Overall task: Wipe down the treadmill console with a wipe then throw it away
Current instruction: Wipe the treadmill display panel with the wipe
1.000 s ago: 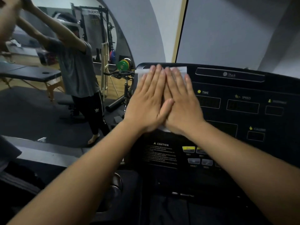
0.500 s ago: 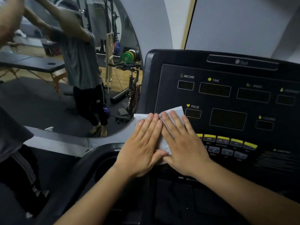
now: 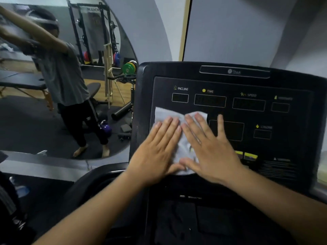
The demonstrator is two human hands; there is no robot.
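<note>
The black treadmill console (image 3: 247, 82) fills the right half of the view, with labelled display windows and yellow buttons. A white wipe (image 3: 164, 114) lies flat on its lower left area, below the INCLINE window. My left hand (image 3: 157, 149) and my right hand (image 3: 210, 147) press on the wipe side by side with straight fingers, thumbs meeting at its lower edge. The right hand's outer fingers spread onto the bare console. Most of the wipe is hidden under the hands.
A large wall mirror (image 3: 44, 112) at the left reflects a person with raised arms and gym gear: a rack, weight plates, a bench. A grey wall (image 3: 238, 32) rises behind the console. The treadmill's dark lower deck panel (image 3: 194, 218) sits below.
Both hands slid the wipe from the console's top left edge down to its lower left, then a little up and right onto the panel. The right hand's fingers have spread.
</note>
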